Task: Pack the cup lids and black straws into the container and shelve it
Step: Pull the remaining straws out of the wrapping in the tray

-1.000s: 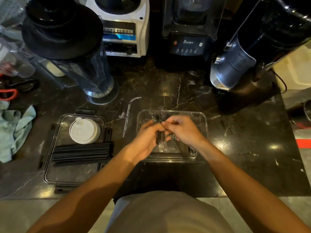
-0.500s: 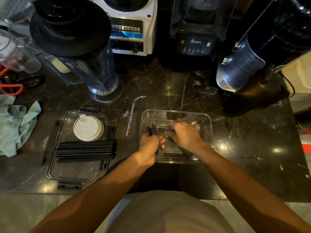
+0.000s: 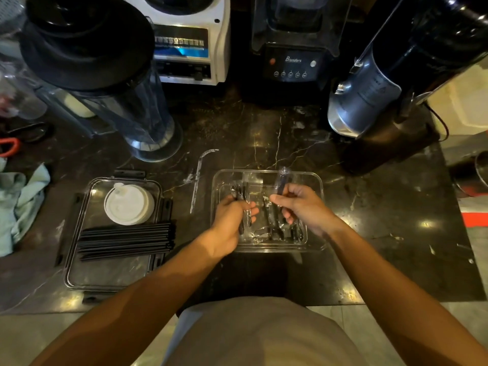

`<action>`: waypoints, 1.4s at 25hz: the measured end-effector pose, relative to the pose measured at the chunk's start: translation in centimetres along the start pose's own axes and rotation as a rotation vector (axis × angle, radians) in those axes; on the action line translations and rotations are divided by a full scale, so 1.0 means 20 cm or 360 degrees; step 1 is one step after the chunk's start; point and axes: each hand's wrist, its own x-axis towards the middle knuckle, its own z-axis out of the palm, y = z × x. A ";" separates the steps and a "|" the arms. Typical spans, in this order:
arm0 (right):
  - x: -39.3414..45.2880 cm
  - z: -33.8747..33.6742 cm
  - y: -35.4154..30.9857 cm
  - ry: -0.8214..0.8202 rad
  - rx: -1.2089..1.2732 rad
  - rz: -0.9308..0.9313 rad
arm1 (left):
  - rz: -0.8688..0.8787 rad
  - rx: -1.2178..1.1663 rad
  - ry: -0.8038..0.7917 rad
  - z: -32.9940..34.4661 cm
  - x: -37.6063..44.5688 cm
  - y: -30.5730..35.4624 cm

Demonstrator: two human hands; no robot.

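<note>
Both hands grip film-wrapped black pieces over clear rectangular container

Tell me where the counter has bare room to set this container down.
Bare counter lies right of the clear container, before the steel machine. The left is crowded: the lid tray and the cloth.

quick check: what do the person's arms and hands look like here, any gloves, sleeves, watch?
Both forearms are bare from the bottom of the frame to the wrists, with no sleeves in view. The left hand and right hand wear no gloves. No watch, bracelet or ring shows. A light grey garment covers the torso at the bottom centre.
</note>
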 end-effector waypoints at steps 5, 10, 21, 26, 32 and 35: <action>-0.03 -0.04 0.02 -0.0026 0.0381 0.0026 | 0.0023 0.0063 -0.0157 0.04 0.00 0.03; -0.04 -0.04 -0.01 0.0154 0.0590 -0.0071 | -0.0067 0.0150 -0.0133 0.03 0.00 0.02; 0.00 -0.01 0.01 0.0247 0.0559 -0.0152 | 0.0111 0.0306 -0.0140 0.02 -0.05 -0.03; -0.04 0.00 0.01 0.0019 0.0362 -0.0019 | 0.0236 0.0237 -0.0035 -0.01 -0.04 -0.01; -0.08 0.00 0.00 0.0108 0.0306 -0.0133 | 0.0233 0.0196 -0.0045 -0.03 -0.03 -0.02; -0.08 -0.01 0.00 0.0136 0.0385 -0.0150 | 0.0269 0.0255 -0.0090 -0.04 -0.03 -0.01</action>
